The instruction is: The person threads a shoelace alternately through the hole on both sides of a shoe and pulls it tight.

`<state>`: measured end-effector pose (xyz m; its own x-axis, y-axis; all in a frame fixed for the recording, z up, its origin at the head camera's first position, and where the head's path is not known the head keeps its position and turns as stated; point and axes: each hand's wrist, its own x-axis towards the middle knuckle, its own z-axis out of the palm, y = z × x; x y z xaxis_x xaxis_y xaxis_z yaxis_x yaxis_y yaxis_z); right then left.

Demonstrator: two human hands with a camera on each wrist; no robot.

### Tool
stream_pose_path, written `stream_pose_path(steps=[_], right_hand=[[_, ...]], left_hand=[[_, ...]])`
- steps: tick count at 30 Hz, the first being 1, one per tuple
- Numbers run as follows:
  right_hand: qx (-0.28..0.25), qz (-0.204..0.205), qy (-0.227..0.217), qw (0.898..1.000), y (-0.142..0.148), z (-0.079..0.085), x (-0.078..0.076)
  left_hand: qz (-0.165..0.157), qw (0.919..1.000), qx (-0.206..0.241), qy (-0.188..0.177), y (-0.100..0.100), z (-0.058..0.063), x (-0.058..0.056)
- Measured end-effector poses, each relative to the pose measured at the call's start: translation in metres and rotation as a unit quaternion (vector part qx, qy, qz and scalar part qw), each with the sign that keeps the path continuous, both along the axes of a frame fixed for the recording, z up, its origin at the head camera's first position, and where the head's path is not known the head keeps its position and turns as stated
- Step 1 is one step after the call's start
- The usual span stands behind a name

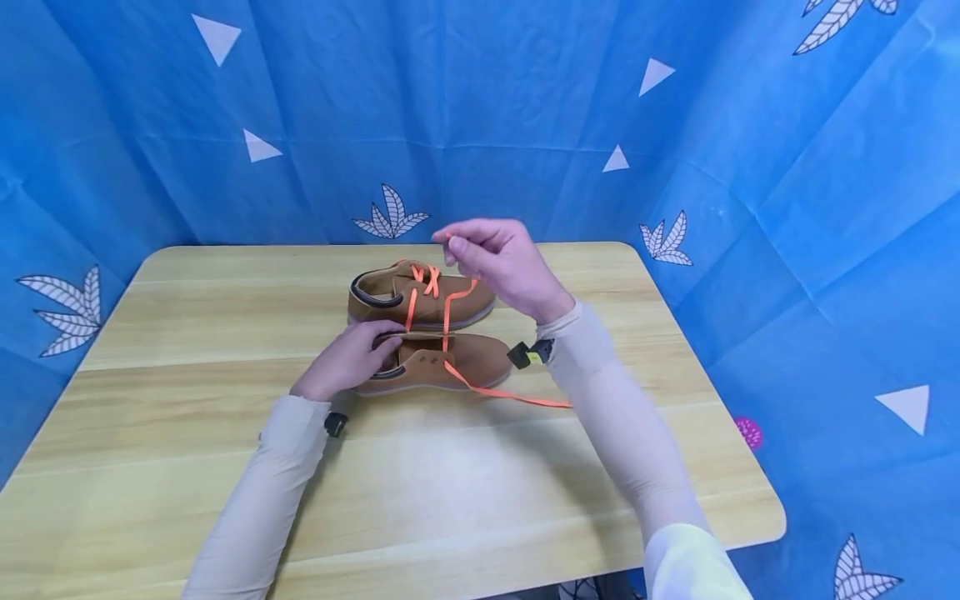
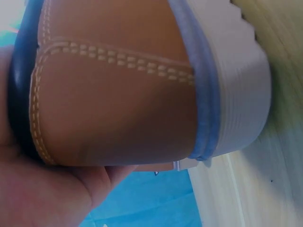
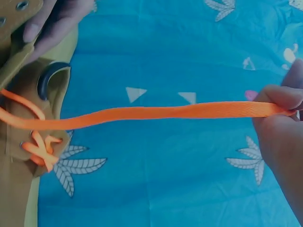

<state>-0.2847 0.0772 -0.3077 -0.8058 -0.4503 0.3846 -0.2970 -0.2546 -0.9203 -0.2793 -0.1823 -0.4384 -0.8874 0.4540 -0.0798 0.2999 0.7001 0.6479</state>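
Orange and flat: pinched a lace, strung up from the near shoe, in the right hand; gripped that shoe's collar with the left hand. Seemed limp, light, best taken near the tip with the stiffer shoe braced.

I record nearer brown shoe sole down, gripped at heel: dark padded collar, pale double stitching, light sole, rear eyelets bare. Flat orange lace threads shoe's front eyelets; one length drawn up above shoe, tip pinched. Other length, I note, trails past shoe's toe.
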Motion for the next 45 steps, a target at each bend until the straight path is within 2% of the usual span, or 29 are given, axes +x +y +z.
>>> stream_pose_path(steps=[5, 12, 17, 21, 24, 31, 38, 45], right_hand=[[0.059, -0.006, 0.022, 0.998, 0.000, 0.002, 0.017], [0.077, 0.001, 0.016, 0.997, 0.001, 0.002, 0.035], [0.117, 0.003, 0.040, 0.992, 0.003, -0.008, 0.045], [0.158, 0.014, 0.063, 0.985, 0.003, -0.016, 0.055], [0.196, -0.005, 0.081, 0.977, 0.003, -0.020, 0.061], [0.272, -0.039, 0.113, 0.955, 0.002, -0.032, 0.060], [0.339, -0.054, 0.193, 0.919, 0.000, -0.037, 0.058], [0.422, -0.054, 0.189, 0.885, -0.003, -0.043, 0.054]], left_hand=[[-0.004, 1.0000, 0.001, 0.005, 0.000, 0.001, 0.000], [0.008, 0.9979, 0.038, 0.053, 0.006, 0.009, 0.003], [0.007, 0.9931, 0.072, 0.093, 0.014, 0.019, 0.014], [-0.011, 0.9910, 0.082, 0.105, 0.021, 0.026, 0.022], [-0.025, 0.9915, 0.079, 0.101, 0.025, 0.028, 0.025], [-0.053, 0.9963, 0.049, 0.046, 0.029, 0.025, 0.028], [-0.077, 0.9949, 0.033, 0.057, 0.028, 0.022, 0.028], [-0.076, 0.9955, 0.020, 0.053, 0.029, 0.021, 0.026]])
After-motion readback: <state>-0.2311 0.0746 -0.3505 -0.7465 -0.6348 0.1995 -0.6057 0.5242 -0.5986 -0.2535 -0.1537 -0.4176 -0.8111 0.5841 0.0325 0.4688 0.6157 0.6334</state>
